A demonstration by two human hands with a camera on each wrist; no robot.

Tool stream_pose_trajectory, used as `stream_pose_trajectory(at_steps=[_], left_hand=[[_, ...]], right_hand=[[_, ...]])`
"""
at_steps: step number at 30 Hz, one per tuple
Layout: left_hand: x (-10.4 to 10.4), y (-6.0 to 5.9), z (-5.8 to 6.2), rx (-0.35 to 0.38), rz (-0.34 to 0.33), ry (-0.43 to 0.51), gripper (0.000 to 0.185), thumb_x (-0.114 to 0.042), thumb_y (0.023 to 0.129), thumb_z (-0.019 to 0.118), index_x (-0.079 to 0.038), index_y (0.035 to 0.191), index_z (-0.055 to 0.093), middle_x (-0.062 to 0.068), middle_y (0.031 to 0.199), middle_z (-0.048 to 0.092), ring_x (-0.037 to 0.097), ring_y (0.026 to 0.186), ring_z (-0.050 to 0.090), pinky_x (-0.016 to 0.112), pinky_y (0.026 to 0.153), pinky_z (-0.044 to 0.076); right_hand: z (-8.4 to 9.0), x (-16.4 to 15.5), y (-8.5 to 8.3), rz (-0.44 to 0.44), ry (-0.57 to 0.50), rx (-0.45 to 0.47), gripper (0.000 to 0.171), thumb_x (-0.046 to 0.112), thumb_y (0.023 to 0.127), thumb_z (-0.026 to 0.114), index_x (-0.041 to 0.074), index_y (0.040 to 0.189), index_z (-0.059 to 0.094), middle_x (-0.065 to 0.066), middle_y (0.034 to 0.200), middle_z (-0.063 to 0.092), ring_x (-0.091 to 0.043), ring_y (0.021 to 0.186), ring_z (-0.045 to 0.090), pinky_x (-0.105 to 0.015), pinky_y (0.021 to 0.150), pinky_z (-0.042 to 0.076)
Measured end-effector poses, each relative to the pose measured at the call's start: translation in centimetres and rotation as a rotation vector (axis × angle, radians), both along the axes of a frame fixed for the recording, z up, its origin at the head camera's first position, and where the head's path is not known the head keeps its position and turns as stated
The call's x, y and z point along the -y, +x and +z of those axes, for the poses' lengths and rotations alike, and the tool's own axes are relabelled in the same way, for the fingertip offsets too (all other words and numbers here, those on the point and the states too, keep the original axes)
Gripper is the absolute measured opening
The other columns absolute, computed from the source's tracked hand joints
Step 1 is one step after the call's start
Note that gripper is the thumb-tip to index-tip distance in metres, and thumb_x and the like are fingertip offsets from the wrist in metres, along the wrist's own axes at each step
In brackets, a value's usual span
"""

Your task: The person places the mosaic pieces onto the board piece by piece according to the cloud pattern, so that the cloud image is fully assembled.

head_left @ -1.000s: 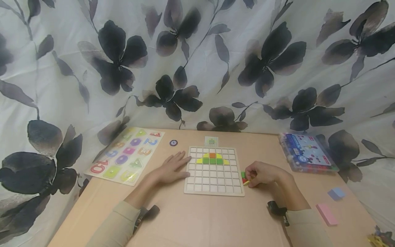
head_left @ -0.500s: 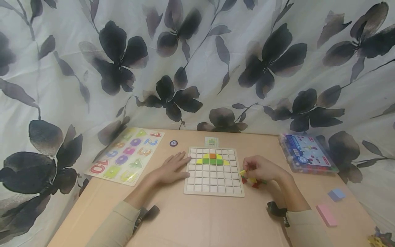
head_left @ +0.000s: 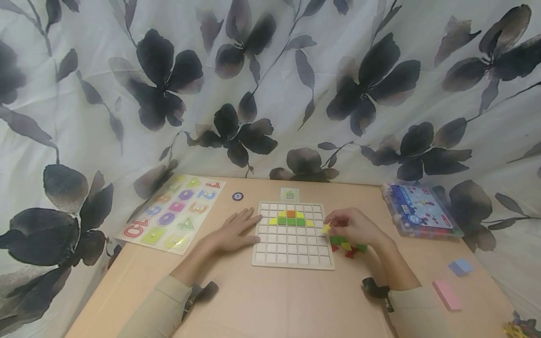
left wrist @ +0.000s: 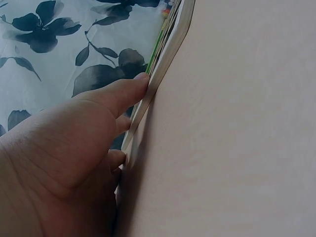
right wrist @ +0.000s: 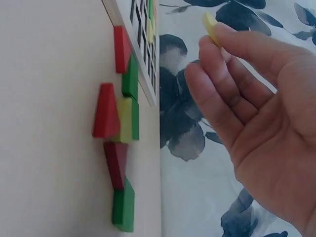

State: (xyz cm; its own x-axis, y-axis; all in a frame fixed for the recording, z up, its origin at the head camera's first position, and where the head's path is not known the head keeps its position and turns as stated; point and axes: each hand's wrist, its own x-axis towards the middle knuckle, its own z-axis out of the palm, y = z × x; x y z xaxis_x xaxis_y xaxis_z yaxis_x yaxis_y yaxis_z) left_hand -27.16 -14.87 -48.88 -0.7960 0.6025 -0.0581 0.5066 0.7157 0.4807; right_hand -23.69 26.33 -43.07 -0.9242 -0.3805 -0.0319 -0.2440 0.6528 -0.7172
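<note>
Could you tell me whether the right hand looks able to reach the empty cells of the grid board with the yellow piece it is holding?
Probably yes. The right hand pinches the yellow piece just above the grid board, at its right edge; nothing lies between, and the left hand rests at the opposite edge.

Soft, even light from overhead, and your head view is dim and slightly hazy, with the curtain bowing at the edges. Faint shadows sit under your hands on the bench. Left wrist view is washed out and soft; right wrist view crisp on the blocks.
</note>
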Motion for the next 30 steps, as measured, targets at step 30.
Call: stream_pose_trajectory(at_steps=[30], left_hand=[[0.1,-0.1,-0.1,-0.009,-0.006,-0.005,0.08,-0.064,0.101,0.053,-0.027,0.167,0.026,0.013,0.176,0.008,0.032,0.164,0.003,0.056,0.132,0.002]], right_hand=[[-0.6,6.8,-0.6,0.079,0.016,-0.164,0.032,0.013,0.093,0.079,0.011,0.124,0.075,0.005,0.099,0.076,-0.013,0.088,0.065,-0.028,0.084,0.056]])
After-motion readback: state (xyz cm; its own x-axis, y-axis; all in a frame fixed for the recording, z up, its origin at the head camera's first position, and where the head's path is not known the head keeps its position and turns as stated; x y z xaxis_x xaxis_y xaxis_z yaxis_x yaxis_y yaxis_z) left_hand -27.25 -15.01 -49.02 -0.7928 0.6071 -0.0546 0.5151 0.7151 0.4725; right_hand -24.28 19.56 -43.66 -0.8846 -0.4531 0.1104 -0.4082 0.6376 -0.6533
